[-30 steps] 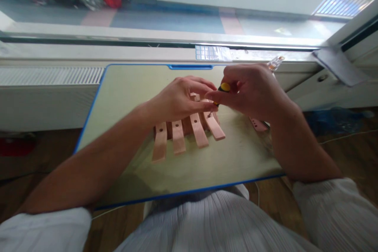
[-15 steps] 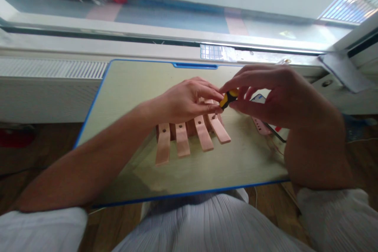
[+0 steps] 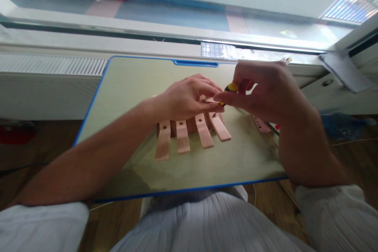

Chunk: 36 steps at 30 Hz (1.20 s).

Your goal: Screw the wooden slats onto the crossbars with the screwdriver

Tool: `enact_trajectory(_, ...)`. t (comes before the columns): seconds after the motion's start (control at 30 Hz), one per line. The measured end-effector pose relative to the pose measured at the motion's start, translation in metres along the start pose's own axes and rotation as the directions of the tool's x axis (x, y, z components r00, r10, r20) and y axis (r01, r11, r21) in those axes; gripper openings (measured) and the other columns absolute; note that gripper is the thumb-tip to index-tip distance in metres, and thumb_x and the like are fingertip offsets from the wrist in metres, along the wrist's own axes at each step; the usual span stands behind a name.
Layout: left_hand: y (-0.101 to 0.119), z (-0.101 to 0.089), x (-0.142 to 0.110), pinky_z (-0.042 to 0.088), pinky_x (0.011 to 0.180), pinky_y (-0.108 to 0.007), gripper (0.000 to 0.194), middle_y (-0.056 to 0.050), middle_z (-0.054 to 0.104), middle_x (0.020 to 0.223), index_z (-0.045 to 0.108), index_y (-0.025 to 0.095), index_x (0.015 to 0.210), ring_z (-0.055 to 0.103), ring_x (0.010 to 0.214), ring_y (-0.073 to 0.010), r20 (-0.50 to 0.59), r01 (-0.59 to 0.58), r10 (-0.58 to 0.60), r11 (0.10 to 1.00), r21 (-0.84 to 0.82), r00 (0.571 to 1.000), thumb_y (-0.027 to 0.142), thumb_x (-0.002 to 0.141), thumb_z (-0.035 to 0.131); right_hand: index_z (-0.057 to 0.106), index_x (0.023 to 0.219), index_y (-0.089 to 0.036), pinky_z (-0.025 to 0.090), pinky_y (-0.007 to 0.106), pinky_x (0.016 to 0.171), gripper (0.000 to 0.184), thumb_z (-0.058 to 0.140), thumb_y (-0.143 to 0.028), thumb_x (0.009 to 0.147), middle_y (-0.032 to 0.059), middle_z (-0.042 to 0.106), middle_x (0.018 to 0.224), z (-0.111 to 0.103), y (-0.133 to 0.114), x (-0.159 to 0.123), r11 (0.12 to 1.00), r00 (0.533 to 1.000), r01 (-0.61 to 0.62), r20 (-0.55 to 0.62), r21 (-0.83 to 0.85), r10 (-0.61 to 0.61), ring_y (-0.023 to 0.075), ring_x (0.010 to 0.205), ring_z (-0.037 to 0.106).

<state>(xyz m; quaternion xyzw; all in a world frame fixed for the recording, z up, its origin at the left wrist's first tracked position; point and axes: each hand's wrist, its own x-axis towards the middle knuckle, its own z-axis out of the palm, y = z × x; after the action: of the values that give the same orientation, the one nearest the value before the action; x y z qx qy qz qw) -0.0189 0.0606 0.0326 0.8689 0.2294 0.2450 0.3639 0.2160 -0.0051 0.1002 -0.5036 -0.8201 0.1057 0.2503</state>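
Observation:
A wooden block (image 3: 192, 126) lies on the table, with several flat wooden slats (image 3: 203, 136) jutting toward me. Each slat has a dark hole or screw near its block end. Over the top of the block, my left hand (image 3: 191, 96) is closed, its thumb and forefinger beside the lower end of a screwdriver. The screwdriver's yellow-and-black handle (image 3: 232, 87) is tilted above the rightmost slat. My right hand (image 3: 256, 90) grips this handle between thumb and curled fingers. A screw head (image 3: 215, 115) shows on the rightmost slat; the screwdriver's tip is hidden.
The small table (image 3: 132, 75) has a blue rim and a slot at its far edge. Partly behind my right wrist lies a pink object with holes (image 3: 261, 124). A window sill (image 3: 165, 49) and a white radiator (image 3: 53, 67) stand beyond the table.
My right hand has turned on the screwdriver: its fingers have curled in and the thumb has swung left across the handle. My left hand and the wooden block stay nearly in place.

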Motion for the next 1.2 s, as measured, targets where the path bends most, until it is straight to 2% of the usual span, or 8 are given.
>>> enact_trajectory(0.2, 0.000, -0.002, 0.000, 0.049, 0.125, -0.042, 0.019, -0.002, 0.087, 0.127, 0.092, 0.036, 0.113, 0.071, 0.134, -0.0255, 0.037, 0.012, -0.014, 0.999, 0.048, 0.999, 0.043, 0.100, 0.082, 0.086, 0.121, -0.026, 0.061, 0.040, 0.075, 0.032, 0.088, -0.041, 0.094, 0.0082, 0.083, 0.111, -0.018, 0.001, -0.005, 0.975, 0.988, 0.056, 0.131, 0.217, -0.086, 0.0234, 0.085, 0.074)
enact_trajectory(0.33, 0.001, -0.002, -0.001, 0.050, 0.122, -0.040, 0.020, -0.001, 0.087, 0.128, 0.091, 0.035, 0.116, 0.069, 0.137, -0.0259, 0.035, 0.024, -0.027, 0.997, 0.072, 0.999, 0.042, 0.101, 0.079, 0.088, 0.116, -0.028, 0.062, 0.040, 0.076, 0.020, 0.084, -0.033, 0.097, 0.0075, 0.083, 0.113, -0.021, 0.001, -0.007, 0.971, 0.989, 0.072, 0.107, 0.226, -0.098, 0.0243, 0.087, 0.075)
enact_trajectory(0.47, -0.003, -0.001, -0.002, 0.054, 0.116, -0.041, 0.025, -0.005, 0.085, 0.125, 0.090, 0.031, 0.116, 0.073, 0.128, -0.0264, -0.004, 0.005, -0.004, 0.999, 0.052, 1.000, 0.046, 0.096, 0.085, 0.083, 0.103, -0.024, 0.056, 0.038, 0.071, 0.012, 0.085, -0.033, 0.096, 0.0040, 0.080, 0.096, -0.009, 0.001, -0.005, 0.974, 0.984, 0.169, 0.024, 0.149, -0.174, 0.0200, 0.077, 0.071)
enact_trajectory(0.6, -0.007, 0.000, -0.003, 0.058, 0.102, -0.037, 0.032, -0.007, 0.084, 0.114, 0.088, 0.025, 0.113, 0.076, 0.111, -0.0241, -0.054, -0.005, 0.007, 1.000, 0.028, 0.999, 0.046, 0.090, 0.091, 0.069, 0.086, -0.023, 0.047, 0.035, 0.065, 0.027, 0.091, -0.039, 0.091, -0.0004, 0.071, 0.079, 0.008, 0.002, -0.002, 0.976, 0.978, 0.195, -0.096, 0.096, -0.186, 0.0163, 0.067, 0.062)
enact_trajectory(0.73, -0.008, 0.000, -0.001, 0.058, 0.102, -0.037, 0.019, -0.005, 0.085, 0.103, 0.089, 0.026, 0.102, 0.077, 0.106, -0.0229, -0.026, -0.078, 0.077, 0.997, -0.019, 0.997, 0.041, 0.092, 0.089, 0.064, 0.076, -0.024, 0.045, 0.035, 0.064, 0.043, 0.097, -0.048, 0.087, -0.0017, 0.064, 0.071, 0.015, 0.003, 0.001, 0.985, 0.974, 0.167, -0.160, 0.044, -0.158, 0.0157, 0.064, 0.056)
enact_trajectory(0.87, -0.009, 0.000, 0.001, 0.058, 0.107, -0.040, 0.013, -0.005, 0.087, 0.105, 0.091, 0.028, 0.101, 0.078, 0.108, -0.0233, -0.017, -0.117, 0.116, 0.993, -0.031, 0.993, 0.039, 0.094, 0.088, 0.081, 0.099, -0.024, 0.057, 0.037, 0.068, 0.026, 0.097, -0.043, 0.089, 0.0026, 0.077, 0.090, 0.002, 0.005, -0.003, 0.973, 0.992, 0.119, -0.053, 0.198, -0.111, 0.0187, 0.073, 0.067)
enact_trajectory(0.97, -0.008, -0.001, 0.001, 0.057, 0.112, -0.041, 0.013, -0.005, 0.089, 0.114, 0.092, 0.030, 0.105, 0.077, 0.115, -0.0244, 0.003, -0.133, 0.133, 0.991, -0.020, 0.991, 0.037, 0.095, 0.087, 0.087, 0.122, -0.029, 0.065, 0.038, 0.073, 0.028, 0.091, -0.032, 0.095, 0.0050, 0.085, 0.114, -0.013, 0.005, -0.008, 0.946, 0.990, 0.108, 0.058, 0.305, -0.131, 0.0211, 0.084, 0.076)
enact_trajectory(1.2, -0.007, -0.003, 0.001, 0.056, 0.116, -0.043, 0.017, -0.006, 0.089, 0.117, 0.093, 0.030, 0.110, 0.076, 0.120, -0.0257, 0.033, -0.138, 0.138, 0.990, 0.003, 0.990, 0.036, 0.099, 0.082, 0.091, 0.114, -0.031, 0.069, 0.038, 0.076, 0.018, 0.086, -0.023, 0.098, 0.0030, 0.088, 0.114, -0.019, 0.006, -0.010, 0.939, 0.983, 0.165, 0.030, 0.300, -0.182, 0.0213, 0.088, 0.077)
